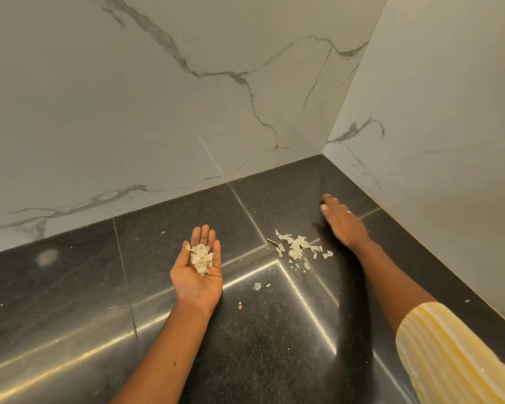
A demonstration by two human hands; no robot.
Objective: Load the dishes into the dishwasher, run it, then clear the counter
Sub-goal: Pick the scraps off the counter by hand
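My left hand [197, 272] is turned palm up above the dark granite counter [70, 287], its fingers straight, and a small heap of pale scraps [201, 258] lies in the palm. A loose pile of the same pale scraps [296, 247] lies on the counter to the right of it. My right hand [340, 221] lies flat, fingers straight, on the counter just behind and right of that pile. A few stray bits [257, 286] sit nearer to me.
White marble walls [158, 112] close the counter at the back and on the right [435, 141], meeting in a corner. A yellow striped sleeve [449, 354] covers my right upper arm. Grout lines cross the glossy counter.
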